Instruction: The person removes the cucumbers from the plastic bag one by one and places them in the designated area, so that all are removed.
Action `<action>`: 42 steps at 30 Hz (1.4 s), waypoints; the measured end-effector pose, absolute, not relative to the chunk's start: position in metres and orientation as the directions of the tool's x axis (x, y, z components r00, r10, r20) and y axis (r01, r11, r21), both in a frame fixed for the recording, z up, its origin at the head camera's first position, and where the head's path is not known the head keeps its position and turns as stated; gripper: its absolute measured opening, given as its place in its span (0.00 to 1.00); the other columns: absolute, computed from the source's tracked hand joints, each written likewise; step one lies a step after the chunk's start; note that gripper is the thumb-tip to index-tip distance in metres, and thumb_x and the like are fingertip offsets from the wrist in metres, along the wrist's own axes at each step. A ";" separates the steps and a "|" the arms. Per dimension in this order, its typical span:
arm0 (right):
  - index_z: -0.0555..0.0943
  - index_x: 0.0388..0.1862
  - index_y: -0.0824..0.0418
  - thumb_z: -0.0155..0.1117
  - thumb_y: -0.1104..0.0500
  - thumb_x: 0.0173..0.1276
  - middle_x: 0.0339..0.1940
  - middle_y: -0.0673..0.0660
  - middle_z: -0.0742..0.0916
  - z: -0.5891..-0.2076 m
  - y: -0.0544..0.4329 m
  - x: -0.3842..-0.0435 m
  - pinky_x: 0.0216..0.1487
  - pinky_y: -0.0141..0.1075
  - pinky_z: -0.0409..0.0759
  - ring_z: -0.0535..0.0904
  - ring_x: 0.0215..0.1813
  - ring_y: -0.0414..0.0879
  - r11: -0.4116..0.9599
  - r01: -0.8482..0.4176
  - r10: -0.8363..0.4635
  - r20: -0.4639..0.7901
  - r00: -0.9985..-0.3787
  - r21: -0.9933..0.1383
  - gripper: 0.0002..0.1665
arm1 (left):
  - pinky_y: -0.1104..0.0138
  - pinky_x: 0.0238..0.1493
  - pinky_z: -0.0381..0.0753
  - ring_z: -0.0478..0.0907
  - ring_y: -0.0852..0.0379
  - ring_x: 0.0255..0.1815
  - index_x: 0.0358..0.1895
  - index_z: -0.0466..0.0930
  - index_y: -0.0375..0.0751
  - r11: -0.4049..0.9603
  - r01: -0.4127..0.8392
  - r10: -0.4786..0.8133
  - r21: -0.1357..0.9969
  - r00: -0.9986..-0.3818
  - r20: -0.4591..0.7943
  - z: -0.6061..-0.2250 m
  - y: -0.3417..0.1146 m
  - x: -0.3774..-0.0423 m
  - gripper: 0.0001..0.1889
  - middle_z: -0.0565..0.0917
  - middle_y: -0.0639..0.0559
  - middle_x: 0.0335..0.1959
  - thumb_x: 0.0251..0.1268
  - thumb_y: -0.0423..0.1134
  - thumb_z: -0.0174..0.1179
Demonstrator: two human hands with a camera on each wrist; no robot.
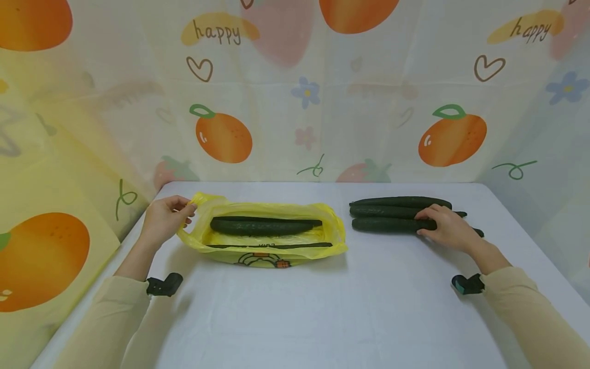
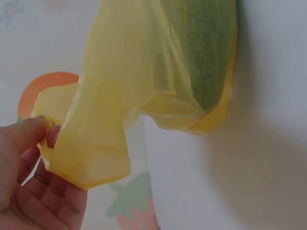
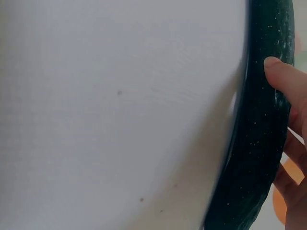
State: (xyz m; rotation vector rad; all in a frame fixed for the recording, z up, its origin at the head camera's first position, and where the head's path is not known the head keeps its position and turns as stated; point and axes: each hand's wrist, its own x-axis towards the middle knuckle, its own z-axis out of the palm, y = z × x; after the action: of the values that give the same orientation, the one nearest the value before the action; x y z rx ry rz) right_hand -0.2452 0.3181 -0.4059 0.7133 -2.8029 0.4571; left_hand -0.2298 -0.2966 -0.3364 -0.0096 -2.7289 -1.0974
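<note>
A yellow plastic bag (image 1: 272, 209) lies on its side on the table with its mouth spread wide. Inside it are dark green cucumbers (image 1: 265, 226), some partly covered by the plastic. My left hand (image 1: 166, 218) pinches the bag's left end between thumb and fingers; the left wrist view shows the thin plastic bag (image 2: 103, 120) held there. To the right, several more cucumbers (image 1: 396, 201) lie side by side. My right hand (image 1: 444, 225) grips the nearest cucumber (image 1: 382, 224) toward its right end, thumb on the near side, as the right wrist view also shows.
The white table (image 1: 313, 312) stretches in front of the bag and cucumbers. A printed curtain (image 1: 313, 102) hangs behind the table and at both sides. Each wrist carries a small black camera, such as the left camera (image 1: 165, 285).
</note>
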 end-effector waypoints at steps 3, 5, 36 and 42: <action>0.79 0.42 0.64 0.71 0.63 0.52 0.38 0.57 0.80 -0.406 0.319 -0.246 0.42 0.50 0.75 0.76 0.42 0.54 0.826 -0.508 -0.441 0.281 -0.852 -0.244 0.17 | 0.73 0.23 0.79 0.78 0.67 0.20 0.39 0.79 0.32 0.724 0.085 -0.066 0.685 -0.979 0.192 -0.337 -0.296 -0.230 0.14 0.83 0.39 0.31 0.64 0.43 0.57; 0.79 0.42 0.64 0.70 0.63 0.53 0.39 0.58 0.81 -0.406 0.319 -0.246 0.43 0.51 0.75 0.76 0.43 0.55 0.821 -0.515 -0.449 0.281 -0.848 -0.246 0.17 | 0.73 0.23 0.79 0.78 0.67 0.20 0.39 0.79 0.32 0.721 0.085 -0.067 0.687 -0.979 0.192 -0.337 -0.296 -0.230 0.14 0.83 0.38 0.31 0.64 0.44 0.57; 0.80 0.44 0.62 0.70 0.62 0.52 0.39 0.59 0.80 -0.406 0.319 -0.242 0.41 0.52 0.76 0.76 0.42 0.56 0.836 -0.503 -0.449 0.256 -0.856 -0.219 0.18 | 0.73 0.24 0.79 0.82 0.53 0.25 0.40 0.79 0.33 0.716 0.066 -0.074 0.695 -0.983 0.169 -0.340 -0.296 -0.232 0.16 0.83 0.40 0.31 0.64 0.46 0.57; 0.80 0.43 0.61 0.71 0.61 0.52 0.38 0.58 0.80 -0.407 0.317 -0.242 0.38 0.51 0.76 0.76 0.41 0.56 0.839 -0.513 -0.453 0.287 -0.844 -0.183 0.18 | 0.73 0.23 0.79 0.82 0.53 0.25 0.40 0.79 0.33 0.718 0.066 -0.070 0.693 -0.984 0.167 -0.340 -0.295 -0.232 0.16 0.82 0.34 0.34 0.64 0.45 0.56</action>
State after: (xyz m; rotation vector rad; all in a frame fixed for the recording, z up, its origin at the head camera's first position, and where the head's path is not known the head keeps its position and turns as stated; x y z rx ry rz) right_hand -0.2416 0.3173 -0.4067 0.7431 -2.7861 0.3732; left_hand -0.2316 -0.2954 -0.3400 0.0030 -2.7412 -1.1168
